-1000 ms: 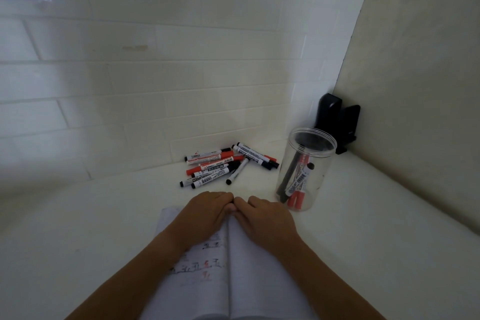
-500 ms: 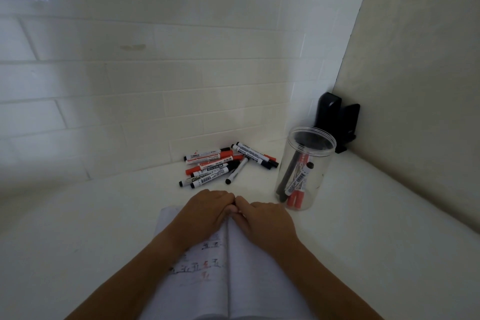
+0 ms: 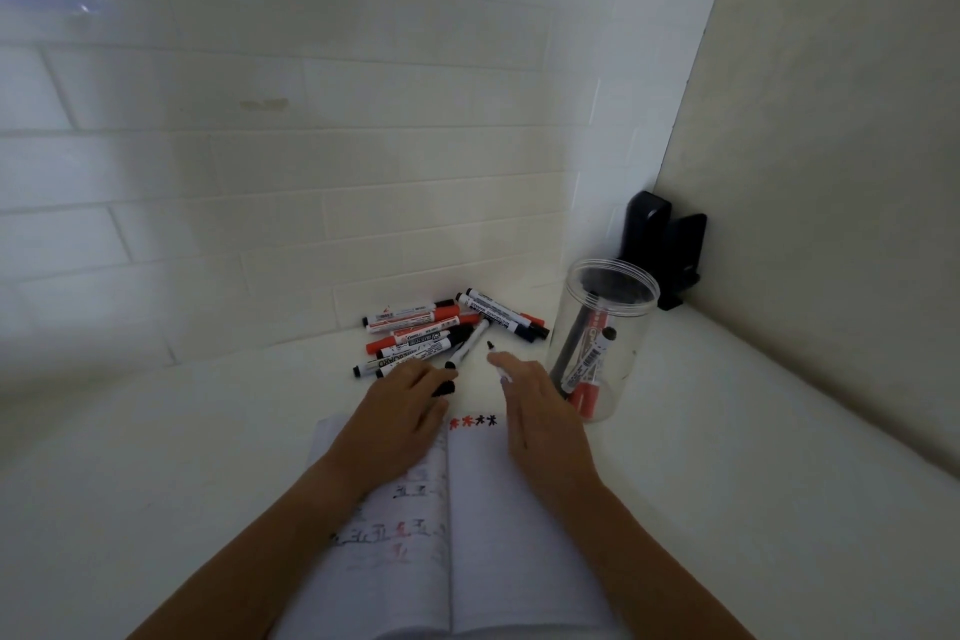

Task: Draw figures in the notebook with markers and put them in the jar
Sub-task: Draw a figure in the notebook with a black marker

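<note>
Nearest to me, my two forearms reach in from the bottom edge over the open notebook (image 3: 483, 561), which lies flat on the white counter (image 3: 753, 483). Its left page carries rows of small red and black drawings; at the top of the right page I see a short row of little red and black figures (image 3: 474, 422).

My left hand (image 3: 402, 416) rests palm down over the top of the left page, and its fingertips pinch a small black marker cap (image 3: 444, 388). My right hand (image 3: 535, 405) sits above the right page, its fingers curled round an uncapped marker (image 3: 497, 363) whose black tip points away from me, towards the pile. How firmly the marker is held I cannot quite tell, since the hand hides most of the barrel.

Just beyond my left fingertips lies the loose pile of markers (image 3: 447, 327), red and black, fanned across the counter near the tiled wall (image 3: 311, 146). To the right of the pile, just beside my right hand, stands the clear jar (image 3: 605, 338), upright and lidless, with several markers leaning inside it, one with a red end at the bottom.

Farthest back, in the corner behind the jar, a black object (image 3: 662, 250) stands against the plain side wall (image 3: 831, 172).
</note>
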Tool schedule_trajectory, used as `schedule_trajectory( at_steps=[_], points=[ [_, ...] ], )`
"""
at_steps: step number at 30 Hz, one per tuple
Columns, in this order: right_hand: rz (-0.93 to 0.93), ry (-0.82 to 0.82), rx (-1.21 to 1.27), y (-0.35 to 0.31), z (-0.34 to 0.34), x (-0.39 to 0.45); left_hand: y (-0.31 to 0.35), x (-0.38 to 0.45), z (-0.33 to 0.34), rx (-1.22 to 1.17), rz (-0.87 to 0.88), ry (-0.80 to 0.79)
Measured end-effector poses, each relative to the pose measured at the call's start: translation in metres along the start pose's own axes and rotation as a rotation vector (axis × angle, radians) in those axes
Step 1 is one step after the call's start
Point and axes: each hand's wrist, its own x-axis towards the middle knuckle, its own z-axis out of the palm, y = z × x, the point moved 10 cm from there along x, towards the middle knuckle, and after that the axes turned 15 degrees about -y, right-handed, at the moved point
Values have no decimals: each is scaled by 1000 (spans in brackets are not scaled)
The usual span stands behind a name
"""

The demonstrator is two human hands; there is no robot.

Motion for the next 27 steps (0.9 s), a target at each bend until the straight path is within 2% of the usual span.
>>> schedule_trajectory(
  at_steps=[3,5,7,12,15,17,22,27],
  points=[
    [-18,53,253,7,-9,-3,-1,-1,-2,-16,-23,-7],
    [64,48,516,21,-7,-4,-2,-3,-3,-31,-26,-3],
    [130,36,647,29,-5,-5,-5,-4,-3,-69,-26,-4],
    [260,-28,665,36,4,-6,0,-1,-7,-19,-1,-36],
    [254,-8,635,36,3,-7,8,4,-11,33,34,-73],
    [232,19,668,34,1,-7,13,7,-8,20,37,-132],
    [334,-15,837,44,7,-10,28,10,20,-12,-21,-331],
    [328,-11,844,44,-1,-10,23,2,32,0,-55,-306]
  ],
)
